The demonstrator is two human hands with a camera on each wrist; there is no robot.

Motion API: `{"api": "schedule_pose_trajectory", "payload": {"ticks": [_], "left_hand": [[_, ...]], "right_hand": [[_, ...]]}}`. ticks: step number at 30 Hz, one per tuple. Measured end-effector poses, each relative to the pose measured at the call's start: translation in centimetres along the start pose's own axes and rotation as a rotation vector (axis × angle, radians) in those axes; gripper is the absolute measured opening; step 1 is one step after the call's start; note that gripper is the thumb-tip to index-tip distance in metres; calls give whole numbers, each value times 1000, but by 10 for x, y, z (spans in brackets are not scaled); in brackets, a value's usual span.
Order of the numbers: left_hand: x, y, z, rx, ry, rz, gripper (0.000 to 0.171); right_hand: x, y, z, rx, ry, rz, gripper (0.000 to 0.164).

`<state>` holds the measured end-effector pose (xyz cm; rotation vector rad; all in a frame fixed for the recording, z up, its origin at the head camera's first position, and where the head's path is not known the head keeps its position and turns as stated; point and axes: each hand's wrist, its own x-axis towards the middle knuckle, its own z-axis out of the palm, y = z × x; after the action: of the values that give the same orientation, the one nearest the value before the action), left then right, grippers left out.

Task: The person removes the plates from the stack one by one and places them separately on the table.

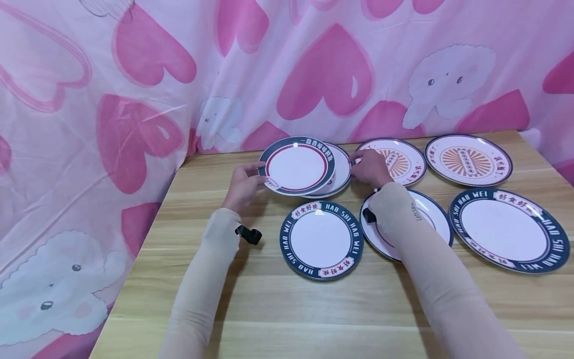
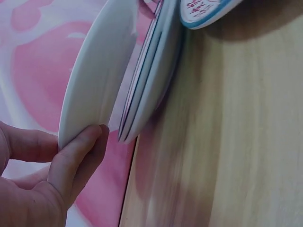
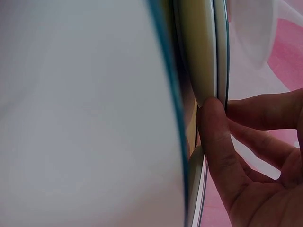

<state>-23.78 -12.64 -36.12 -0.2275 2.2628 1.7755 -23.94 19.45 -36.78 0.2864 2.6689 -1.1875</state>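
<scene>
My left hand (image 1: 243, 187) pinches the left edge of a white plate (image 1: 296, 168) with a dark, lettered rim and a red inner ring. This plate is raised and tilted over a small stack of plates (image 1: 343, 172), and a gap between them shows in the left wrist view. With thumb and fingers, my right hand (image 1: 371, 168) grips the stack's right edge; the right wrist view shows two plate edges (image 3: 221, 56) between thumb and fingers. In front of the stack lies a dark-rimmed plate (image 1: 321, 267) with white lettering.
Two plates with orange sunburst prints, one behind my right hand (image 1: 414, 167) and another (image 1: 468, 159), lie at the back right. A white plate (image 1: 437, 219) is partly under my right forearm. A large dark-rimmed plate (image 1: 506, 224) lies far right. A pink heart-patterned curtain (image 1: 323, 75) borders the wooden table (image 1: 287, 319).
</scene>
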Motion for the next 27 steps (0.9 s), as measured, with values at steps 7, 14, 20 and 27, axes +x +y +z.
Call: {"api": "schedule_pose_trajectory", "payload": {"ticks": [7, 14, 20, 27], "left_hand": [[-3, -2, -15, -58, 23, -23, 50], [-5, -8, -35, -85, 62, -27, 52], [-7, -14, -55, -118, 129, -68, 52], [-8, -19, -68, -163, 147, -98, 54]], "right_hand": [[-1, 1, 1, -7, -4, -12, 42], [-2, 0, -1, -7, 4, -1, 42], [-2, -2, -1, -16, 8, -11, 42], [-1, 0, 0, -10, 4, 1, 42]]}}
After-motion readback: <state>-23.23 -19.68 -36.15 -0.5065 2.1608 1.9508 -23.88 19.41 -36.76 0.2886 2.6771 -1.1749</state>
